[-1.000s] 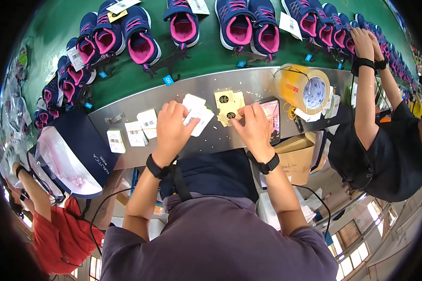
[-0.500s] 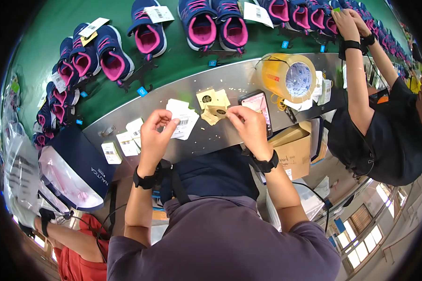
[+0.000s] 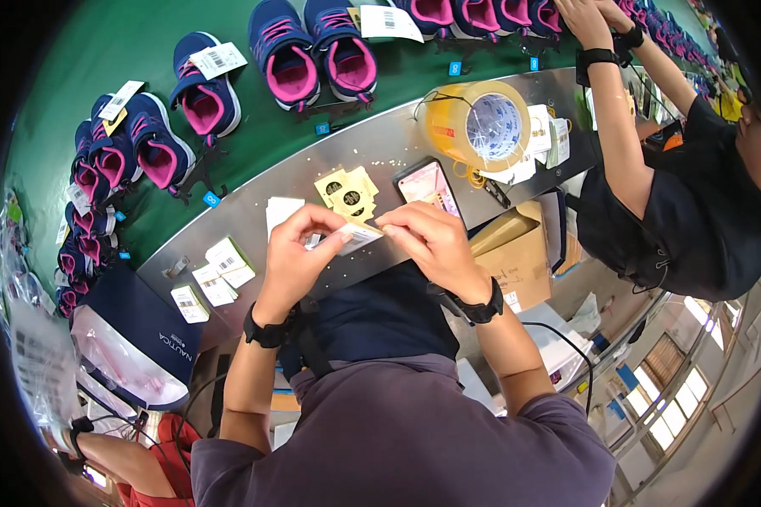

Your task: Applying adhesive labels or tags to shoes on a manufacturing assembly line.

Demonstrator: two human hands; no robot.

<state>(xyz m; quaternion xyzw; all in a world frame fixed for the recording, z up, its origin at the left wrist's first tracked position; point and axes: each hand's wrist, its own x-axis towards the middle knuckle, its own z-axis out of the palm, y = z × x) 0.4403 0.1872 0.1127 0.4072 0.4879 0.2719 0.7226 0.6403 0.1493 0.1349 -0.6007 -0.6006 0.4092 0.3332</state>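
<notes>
A white barcode tag (image 3: 360,239) is pinched between the thumb and fingers of my left hand (image 3: 299,253). My right hand (image 3: 434,245) meets it at the tag's right end, its thumb and fingertips pressed together. Something small and yellowish shows at those fingertips, perhaps a yellow tag; I cannot make out more. Just beyond lies a loose pile of yellow tags (image 3: 352,197) with dark round prints. Partly hidden behind my left hand is a stack of white tags (image 3: 282,211). A phone with a lit pink screen (image 3: 429,188) lies beyond my right hand.
Bundled white tags (image 3: 228,260) sit at the left on the metal ledge (image 3: 266,182). A big tape roll (image 3: 438,127) stands at the right. Navy and pink shoes (image 3: 292,72) line the green belt (image 3: 228,165). A co-worker's arm (image 3: 624,139) reaches in from the right.
My left hand has taken a white tag off the stack and moved right. My right hand has left the yellow pile and come to the tag. The view has shifted.
</notes>
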